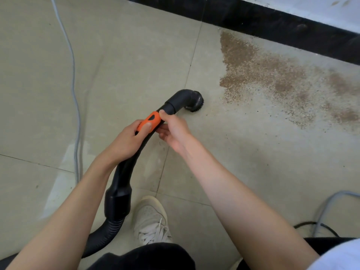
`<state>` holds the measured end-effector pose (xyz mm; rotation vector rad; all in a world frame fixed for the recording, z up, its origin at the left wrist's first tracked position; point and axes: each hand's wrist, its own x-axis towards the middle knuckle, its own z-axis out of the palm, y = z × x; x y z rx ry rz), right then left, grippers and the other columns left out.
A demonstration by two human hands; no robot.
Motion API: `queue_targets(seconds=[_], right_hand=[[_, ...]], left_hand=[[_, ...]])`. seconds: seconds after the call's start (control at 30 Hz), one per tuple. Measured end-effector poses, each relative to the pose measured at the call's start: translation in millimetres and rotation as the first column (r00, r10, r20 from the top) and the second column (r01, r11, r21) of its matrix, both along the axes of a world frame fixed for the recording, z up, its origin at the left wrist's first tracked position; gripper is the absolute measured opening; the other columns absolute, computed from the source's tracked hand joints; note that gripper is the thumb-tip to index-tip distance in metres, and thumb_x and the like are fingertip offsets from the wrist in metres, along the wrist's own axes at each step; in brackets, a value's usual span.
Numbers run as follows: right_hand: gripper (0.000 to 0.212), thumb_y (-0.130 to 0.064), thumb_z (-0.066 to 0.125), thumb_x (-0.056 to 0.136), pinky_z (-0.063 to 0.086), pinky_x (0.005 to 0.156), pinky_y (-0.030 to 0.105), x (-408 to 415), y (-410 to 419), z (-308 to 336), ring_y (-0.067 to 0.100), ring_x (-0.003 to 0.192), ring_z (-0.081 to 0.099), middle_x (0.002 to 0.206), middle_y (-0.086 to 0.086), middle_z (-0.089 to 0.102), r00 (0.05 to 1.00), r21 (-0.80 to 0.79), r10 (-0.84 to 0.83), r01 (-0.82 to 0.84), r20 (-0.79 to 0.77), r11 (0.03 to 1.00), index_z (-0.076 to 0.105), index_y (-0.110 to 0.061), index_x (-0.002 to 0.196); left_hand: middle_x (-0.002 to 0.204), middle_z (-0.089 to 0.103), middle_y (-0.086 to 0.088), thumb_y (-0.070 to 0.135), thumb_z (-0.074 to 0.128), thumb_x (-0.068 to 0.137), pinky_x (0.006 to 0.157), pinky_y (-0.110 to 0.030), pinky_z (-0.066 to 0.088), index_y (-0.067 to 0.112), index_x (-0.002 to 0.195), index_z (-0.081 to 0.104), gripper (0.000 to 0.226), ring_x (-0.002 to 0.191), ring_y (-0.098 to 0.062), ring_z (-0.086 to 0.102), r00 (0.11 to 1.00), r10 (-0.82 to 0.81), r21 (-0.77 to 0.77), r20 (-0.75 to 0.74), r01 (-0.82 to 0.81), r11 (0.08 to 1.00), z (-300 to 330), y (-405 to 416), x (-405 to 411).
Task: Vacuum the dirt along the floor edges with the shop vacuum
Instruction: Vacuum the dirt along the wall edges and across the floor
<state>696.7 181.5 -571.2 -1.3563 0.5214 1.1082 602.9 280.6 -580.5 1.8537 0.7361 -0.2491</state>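
Observation:
A black vacuum hose handle (124, 172) with an orange slider (151, 120) curves up to a round brush nozzle (195, 102) that rests on the tiled floor. My left hand (126, 141) grips the handle, thumb on the orange slider. My right hand (173, 131) holds the tube just past the slider, thumb on top and fingers underneath. A wide patch of brown dirt (272, 75) lies on the floor right of the nozzle, reaching the black baseboard (272, 22). The nozzle sits a short way left of the dirt, apart from it.
A grey cable (75, 94) runs down the floor on the left. More grey and black cables (321, 215) lie at the lower right. My white shoe (152, 221) stands below the handle. The ribbed hose (101, 238) leads off to the lower left.

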Motion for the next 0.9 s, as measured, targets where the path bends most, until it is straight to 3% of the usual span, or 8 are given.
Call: queue_targets(seconds=[0.2,0.3,0.4,0.53,0.73,0.9], right_hand=[[0.016,-0.018,0.054,0.097,0.036,0.055,0.023,-20.1,-0.7,0.4,0.017,0.069,0.061,0.090,0.008,0.064,0.997,0.052,0.038,-0.035,-0.063,0.998,0.056,-0.008,0.109],[0.015,-0.017,0.053,0.098,0.036,0.053,0.022,-12.3,0.9,3.5,0.018,0.069,0.061,0.087,0.008,0.064,0.997,0.064,0.026,-0.021,-0.075,0.998,0.055,-0.008,0.110],[0.010,-0.018,0.053,0.098,0.036,0.050,0.021,8.1,-7.5,4.9,0.018,0.066,0.060,0.082,0.007,0.062,0.999,0.041,-0.022,0.023,-0.031,0.999,0.057,-0.009,0.096],[0.019,-0.018,0.050,0.099,0.036,0.058,0.022,36.7,-26.9,11.5,0.018,0.068,0.059,0.080,0.008,0.061,0.999,0.032,-0.054,0.054,0.000,0.998,0.055,-0.012,0.082],[0.019,-0.017,0.050,0.099,0.035,0.055,0.022,17.9,-38.8,10.3,0.015,0.065,0.058,0.076,0.004,0.061,0.996,0.039,-0.072,0.074,-0.049,0.996,0.056,-0.013,0.082],[0.017,-0.017,0.050,0.099,0.035,0.058,0.022,-8.3,-60.9,3.3,0.014,0.069,0.060,0.078,0.003,0.065,0.990,0.065,-0.075,0.083,-0.116,0.994,0.059,-0.013,0.085]], left_hand=[[0.074,0.055,0.009,0.050,0.044,0.089,0.065,-0.030,0.038,0.023,0.108,0.055,0.035,0.067,-0.009,0.051,0.999,-0.045,0.023,-0.003,0.045,0.999,0.9,9.9,-27.3],[0.075,0.054,0.010,0.042,0.045,0.096,0.068,-0.030,0.038,0.021,0.112,0.055,0.027,0.070,-0.011,0.051,0.998,-0.060,0.068,-0.003,0.060,0.996,0.2,12.3,-19.1],[0.081,0.056,0.005,0.044,0.044,0.096,0.073,-0.031,0.037,0.019,0.116,0.056,0.035,0.077,-0.016,0.051,0.997,-0.079,0.108,0.008,0.078,0.991,-2.4,0.4,7.4],[0.100,0.060,-0.001,0.043,0.041,0.097,0.077,-0.029,0.038,0.018,0.123,0.053,0.039,0.092,-0.019,0.055,0.995,-0.095,0.150,-0.002,0.094,0.984,-2.0,-23.3,43.2],[0.097,0.060,0.004,0.043,0.043,0.096,0.072,-0.024,0.039,0.021,0.119,0.055,0.034,0.087,-0.014,0.056,0.987,-0.157,0.091,-0.028,0.159,0.983,7.4,-23.6,27.7],[0.103,0.062,0.004,0.039,0.044,0.096,0.079,-0.024,0.039,0.024,0.121,0.054,0.031,0.096,-0.016,0.057,0.976,-0.216,0.043,-0.039,0.217,0.975,6.9,-35.1,0.6]])
